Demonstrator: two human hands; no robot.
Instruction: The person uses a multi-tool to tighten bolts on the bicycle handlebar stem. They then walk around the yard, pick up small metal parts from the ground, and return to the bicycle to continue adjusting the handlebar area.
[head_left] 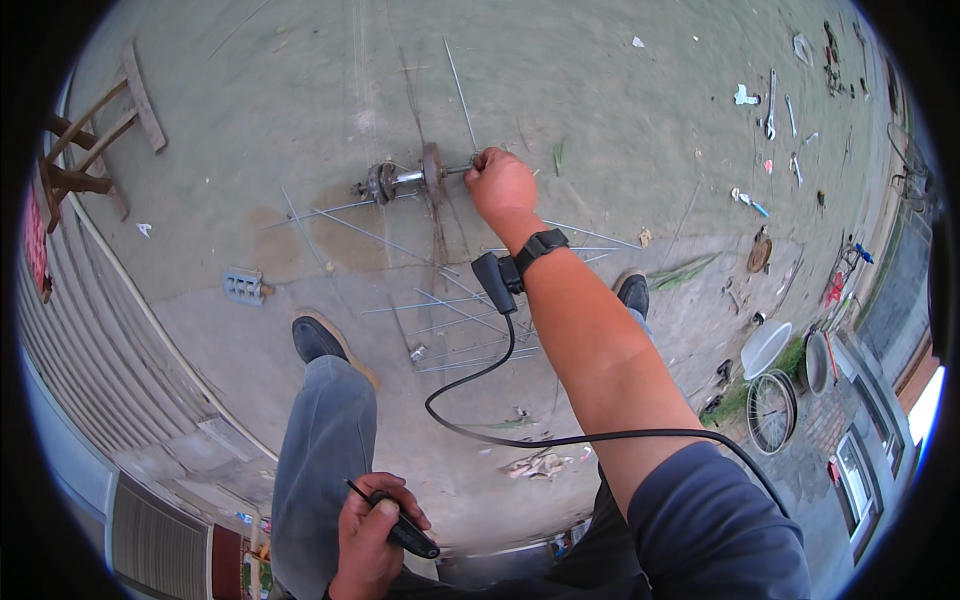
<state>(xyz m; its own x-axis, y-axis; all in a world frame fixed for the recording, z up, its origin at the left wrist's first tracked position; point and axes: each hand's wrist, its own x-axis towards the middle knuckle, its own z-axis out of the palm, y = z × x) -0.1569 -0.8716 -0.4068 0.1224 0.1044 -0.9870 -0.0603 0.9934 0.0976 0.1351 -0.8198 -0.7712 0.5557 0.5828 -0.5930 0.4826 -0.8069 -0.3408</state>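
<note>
Head: axle (pixel 458 170) being gripped by right hand (pixel 503 188), ideally steadily; tool (pixel 413 541) being clasped bodyward of hub (pixel 409 178) by left hand (pixel 368 548).

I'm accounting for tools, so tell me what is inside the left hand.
The left hand holds a black tool; its thin shaft and the rear of its handle show. Thumb and fingers cover part of the handle, which cannot be seen.

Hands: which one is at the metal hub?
The right hand, at one end of the metal hub; the left hand holds a black-handled tool.
</note>
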